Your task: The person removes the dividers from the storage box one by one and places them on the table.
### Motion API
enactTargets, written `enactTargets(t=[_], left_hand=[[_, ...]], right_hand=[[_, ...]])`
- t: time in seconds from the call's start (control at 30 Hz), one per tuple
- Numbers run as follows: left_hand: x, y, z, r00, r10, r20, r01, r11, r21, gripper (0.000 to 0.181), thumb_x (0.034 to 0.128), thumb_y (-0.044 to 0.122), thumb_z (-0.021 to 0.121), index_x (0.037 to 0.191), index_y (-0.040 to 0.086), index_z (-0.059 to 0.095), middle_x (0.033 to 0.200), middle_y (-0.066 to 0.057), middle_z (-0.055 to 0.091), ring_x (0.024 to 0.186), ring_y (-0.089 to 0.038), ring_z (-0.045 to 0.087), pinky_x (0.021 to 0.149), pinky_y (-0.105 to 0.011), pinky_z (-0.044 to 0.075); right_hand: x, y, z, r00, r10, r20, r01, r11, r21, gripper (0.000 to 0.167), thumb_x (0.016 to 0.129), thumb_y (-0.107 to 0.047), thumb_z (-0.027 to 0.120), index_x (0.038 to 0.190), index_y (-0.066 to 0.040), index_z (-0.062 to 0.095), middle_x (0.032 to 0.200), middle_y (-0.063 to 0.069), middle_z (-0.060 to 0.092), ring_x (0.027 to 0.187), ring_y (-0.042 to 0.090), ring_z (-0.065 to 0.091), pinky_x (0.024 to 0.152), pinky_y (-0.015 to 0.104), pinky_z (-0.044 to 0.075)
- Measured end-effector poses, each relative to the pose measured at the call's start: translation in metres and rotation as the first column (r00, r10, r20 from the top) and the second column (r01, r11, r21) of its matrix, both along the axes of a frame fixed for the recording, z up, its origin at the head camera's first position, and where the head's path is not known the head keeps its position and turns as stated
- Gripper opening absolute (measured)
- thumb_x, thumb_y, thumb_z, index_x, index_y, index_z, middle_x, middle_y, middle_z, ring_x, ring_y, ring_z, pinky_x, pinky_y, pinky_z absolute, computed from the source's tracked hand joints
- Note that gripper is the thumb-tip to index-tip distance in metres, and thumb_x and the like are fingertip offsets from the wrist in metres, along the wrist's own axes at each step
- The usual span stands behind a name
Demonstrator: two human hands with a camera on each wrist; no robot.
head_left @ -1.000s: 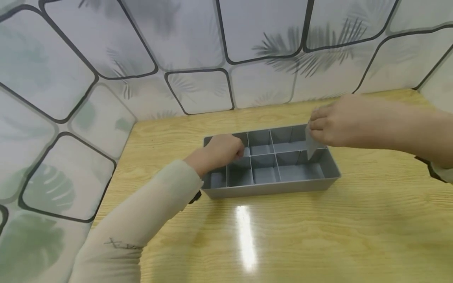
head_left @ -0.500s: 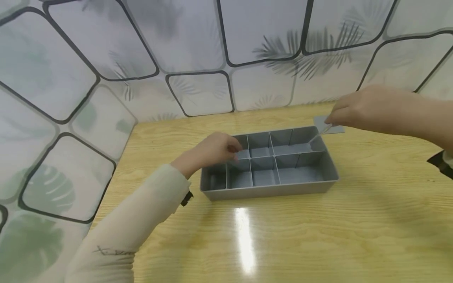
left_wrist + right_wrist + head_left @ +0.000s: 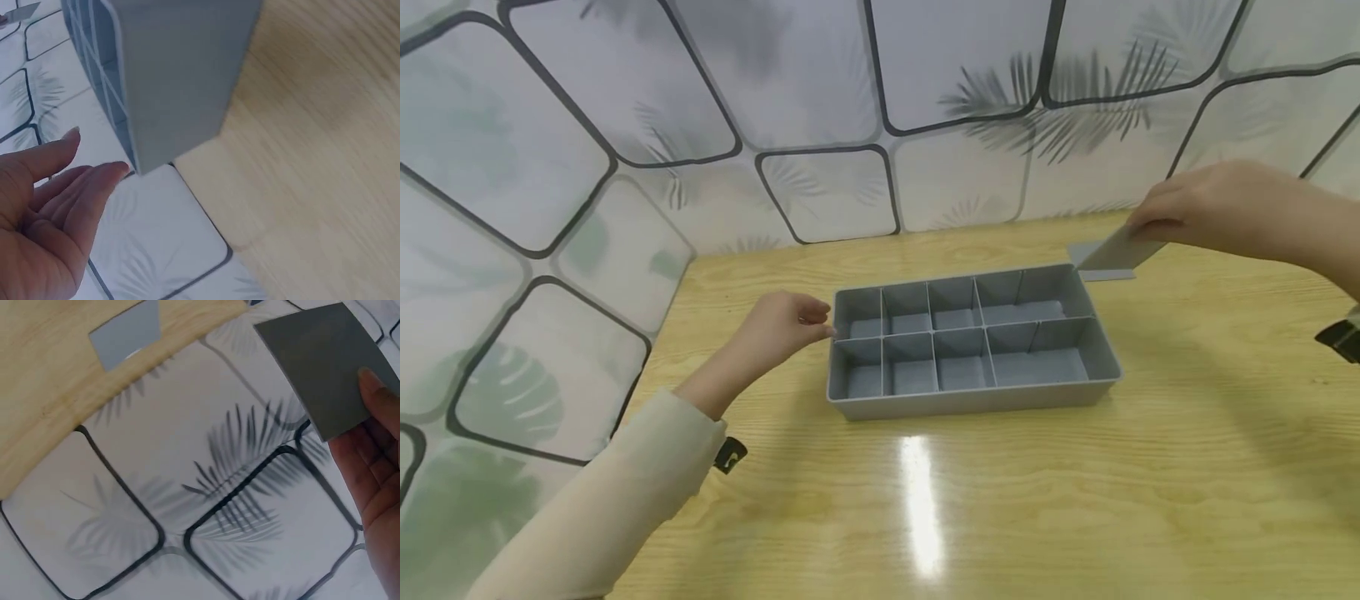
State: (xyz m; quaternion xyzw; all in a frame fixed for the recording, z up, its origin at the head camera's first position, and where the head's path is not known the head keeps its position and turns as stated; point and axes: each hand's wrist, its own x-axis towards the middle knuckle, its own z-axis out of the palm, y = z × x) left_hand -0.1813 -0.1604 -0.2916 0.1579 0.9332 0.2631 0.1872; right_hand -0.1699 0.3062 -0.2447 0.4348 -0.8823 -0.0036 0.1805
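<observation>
A grey box (image 3: 977, 398) with thin dividers forming two rows of compartments stands on the wooden table. At its left end is the left hand (image 3: 778, 333), fingertips close to the back left corner. In the left wrist view this hand (image 3: 59, 212) has extended, relaxed fingers beside the box's end wall (image 3: 181, 81); whether it touches is unclear. Beyond the box's back right corner, the right hand (image 3: 1232, 217) pinches a flat grey plate (image 3: 1116, 248). The right wrist view shows the plate (image 3: 325, 369) between thumb and fingers of the right hand (image 3: 375, 456).
Another flat grey piece (image 3: 1108, 273) lies on the table (image 3: 1000, 500) behind the box's right end, also in the right wrist view as a grey piece (image 3: 127, 334). A wall covering (image 3: 827, 196) with leaf patterns borders the table at the back and left.
The left hand has moved left, from over the box's compartments to its left end. The right hand has lifted the plate out of the right compartments and carried it right and back.
</observation>
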Motion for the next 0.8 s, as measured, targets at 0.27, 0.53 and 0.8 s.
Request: enactTargets(t=[0.27, 0.53, 0.8], left_hand=[[0.007, -0.013, -0.016, 0.970, 0.019, 0.240, -0.016, 1.000, -0.014, 0.039, 0.0936, 0.033, 0.059, 0.094, -0.005, 0.065, 0.081, -0.012, 0.064, 0.070, -0.017, 0.061, 0.075, -0.034, 0.056], [0.014, -0.011, -0.026, 0.912, 0.033, 0.409, -0.063, 0.996, 0.061, 0.030, 0.0925, 0.025, 0.062, 0.082, -0.003, 0.067, 0.085, -0.012, 0.068, 0.080, -0.022, 0.067, 0.076, -0.036, 0.059], [0.014, -0.006, -0.032, 0.903, 0.062, 0.426, -0.094, 0.994, 0.054, 0.024, 0.0940, 0.012, 0.056, 0.083, -0.006, 0.066, 0.087, -0.016, 0.070, 0.080, -0.026, 0.069, 0.070, -0.032, 0.060]], right_hand=[[-0.016, 0.020, -0.009, 0.938, -0.285, 0.198, 0.286, 0.958, 0.022, 0.013, 0.088, -0.012, 0.066, 0.095, -0.001, 0.068, 0.087, 0.014, 0.069, 0.073, 0.032, 0.063, 0.063, 0.046, 0.052], [-0.035, 0.039, -0.024, 0.787, -0.521, 0.330, 0.534, 0.844, 0.057, 0.023, 0.085, 0.001, 0.065, 0.104, 0.014, 0.058, 0.090, 0.031, 0.064, 0.079, 0.044, 0.062, 0.065, 0.054, 0.051], [-0.044, 0.057, -0.032, 0.554, -0.630, 0.544, 0.785, 0.613, -0.089, 0.044, 0.093, -0.024, 0.062, 0.114, 0.014, 0.055, 0.100, 0.033, 0.063, 0.060, 0.015, 0.062, 0.053, 0.033, 0.052]])
